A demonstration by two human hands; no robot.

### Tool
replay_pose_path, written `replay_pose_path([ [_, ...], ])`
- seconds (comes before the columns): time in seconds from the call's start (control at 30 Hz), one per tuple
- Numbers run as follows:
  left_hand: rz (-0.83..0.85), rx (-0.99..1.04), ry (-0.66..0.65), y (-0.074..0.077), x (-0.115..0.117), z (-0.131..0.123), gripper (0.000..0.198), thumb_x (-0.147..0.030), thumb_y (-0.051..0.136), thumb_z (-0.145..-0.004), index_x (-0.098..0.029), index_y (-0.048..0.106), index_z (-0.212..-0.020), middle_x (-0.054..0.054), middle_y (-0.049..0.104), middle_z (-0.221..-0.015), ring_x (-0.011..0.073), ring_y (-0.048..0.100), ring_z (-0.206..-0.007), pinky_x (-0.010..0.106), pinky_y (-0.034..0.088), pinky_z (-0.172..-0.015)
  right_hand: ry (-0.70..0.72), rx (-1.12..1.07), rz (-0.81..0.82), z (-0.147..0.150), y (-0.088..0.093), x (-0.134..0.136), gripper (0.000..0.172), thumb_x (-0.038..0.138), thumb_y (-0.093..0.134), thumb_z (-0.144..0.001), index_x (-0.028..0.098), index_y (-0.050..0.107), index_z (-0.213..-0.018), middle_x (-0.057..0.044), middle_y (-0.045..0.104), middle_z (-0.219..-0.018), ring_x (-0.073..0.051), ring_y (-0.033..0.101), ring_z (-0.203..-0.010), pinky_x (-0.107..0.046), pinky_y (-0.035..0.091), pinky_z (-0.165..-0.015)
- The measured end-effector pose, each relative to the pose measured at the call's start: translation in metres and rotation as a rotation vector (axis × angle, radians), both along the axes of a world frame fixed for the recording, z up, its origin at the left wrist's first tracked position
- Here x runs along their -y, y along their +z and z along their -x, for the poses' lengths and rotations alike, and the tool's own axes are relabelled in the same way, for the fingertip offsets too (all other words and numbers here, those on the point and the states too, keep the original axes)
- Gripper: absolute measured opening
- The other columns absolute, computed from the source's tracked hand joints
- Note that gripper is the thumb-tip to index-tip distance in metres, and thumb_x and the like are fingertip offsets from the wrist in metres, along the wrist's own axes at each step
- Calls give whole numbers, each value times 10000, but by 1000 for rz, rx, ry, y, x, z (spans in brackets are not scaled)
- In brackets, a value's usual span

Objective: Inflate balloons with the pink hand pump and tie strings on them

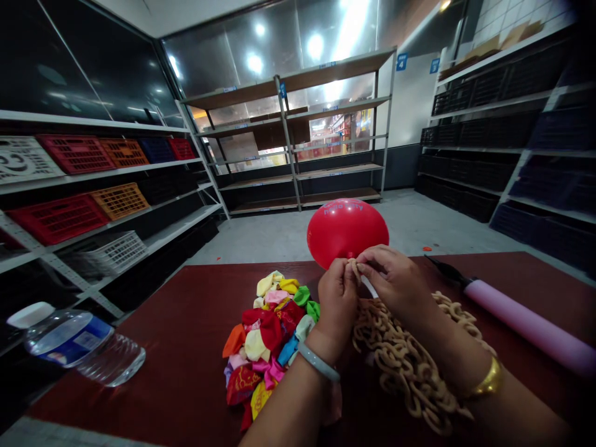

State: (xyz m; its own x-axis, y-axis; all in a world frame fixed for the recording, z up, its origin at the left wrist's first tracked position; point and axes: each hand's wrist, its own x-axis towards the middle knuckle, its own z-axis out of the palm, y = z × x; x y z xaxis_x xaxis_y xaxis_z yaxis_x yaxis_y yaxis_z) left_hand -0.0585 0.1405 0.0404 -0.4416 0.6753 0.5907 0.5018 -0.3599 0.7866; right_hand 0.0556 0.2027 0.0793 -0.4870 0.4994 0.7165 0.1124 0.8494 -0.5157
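An inflated red balloon (pixel 347 231) with printed lettering stands beyond my hands, its neck toward me. My left hand (pixel 336 290) is closed in a pinch at that neck, a pale bracelet on the wrist. Fingers of my right hand (pixel 391 276) pinch a tan rubber band (pixel 354 270) at the same spot; a gold bracelet is on that wrist. Under my right forearm lies a heap of tan rubber bands (pixel 400 366). Left of my left hand is a pile of limp, multicoloured balloons (pixel 270 341). The exact wrap of the band is partly hidden by fingers.
A pink balloon pump (pixel 526 320) with a black nozzle lies at the right of the dark red table (pixel 177 347). A water bottle (pixel 84 341) stands at the left. Behind are metal shelves (pixel 298 161), with plastic crates (pixel 74 152) on the left rack.
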Motion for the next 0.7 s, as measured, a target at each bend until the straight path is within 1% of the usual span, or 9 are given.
replay_pose_path([
  [0.1, -39, 115, -17, 1, -1, -1, 300, -398, 429, -981, -179, 559, -823, 0, 571, -774, 130, 510, -724, 237, 393, -681, 81, -19, 100, -1, 2, 1, 144, 284, 541, -919, 222, 657, -860, -53, 678, -896, -191, 612, -871, -345, 468, -811],
  [0.23, -47, 284, -105, 3, -2, -4, 308, -429, 472, -957, -177, 537, -791, -18, 510, -719, 115, 454, -673, 223, 389, -643, 180, -57, 284, -2, 0, -3, 129, 327, 600, -884, 227, 677, -908, -47, 693, -946, -185, 638, -878, -335, 496, -808],
  [0.37, -12, 380, -176, 2, -3, -8, 321, -464, 515, -927, -176, 543, -788, -26, 486, -692, 105, 426, -631, 212, 378, -603, 279, -102, 447, -2, -3, -7, 168, 383, 651, -840, 217, 646, -860, -25, 668, -844, -159, 618, -764, -304, 508, -715],
  [0.47, -10, 368, -199, -1, -3, -10, 329, -471, 512, -926, -177, 539, -779, -25, 471, -687, 105, 417, -633, 211, 373, -592, 320, -134, 541, -3, -1, -10, 203, 386, 696, -795, 214, 618, -868, -9, 644, -820, -142, 606, -731, -282, 508, -673],
  [0.57, -6, 285, -170, -3, -3, -9, 334, -464, 494, -934, -179, 535, -765, -21, 476, -692, 112, 426, -652, 216, 373, -598, 287, -65, 511, -5, 3, -11, 204, 375, 699, -781, 204, 644, -878, -35, 661, -858, -158, 622, -763, -294, 522, -676],
  [0.7, 9, 216, -136, -4, -3, -7, 331, -457, 463, -948, -181, 537, -780, -15, 506, -714, 121, 453, -673, 225, 386, -624, 206, -30, 358, -7, 4, -11, 152, 348, 672, -806, 212, 670, -874, -52, 663, -901, -173, 631, -813, -314, 531, -718],
])
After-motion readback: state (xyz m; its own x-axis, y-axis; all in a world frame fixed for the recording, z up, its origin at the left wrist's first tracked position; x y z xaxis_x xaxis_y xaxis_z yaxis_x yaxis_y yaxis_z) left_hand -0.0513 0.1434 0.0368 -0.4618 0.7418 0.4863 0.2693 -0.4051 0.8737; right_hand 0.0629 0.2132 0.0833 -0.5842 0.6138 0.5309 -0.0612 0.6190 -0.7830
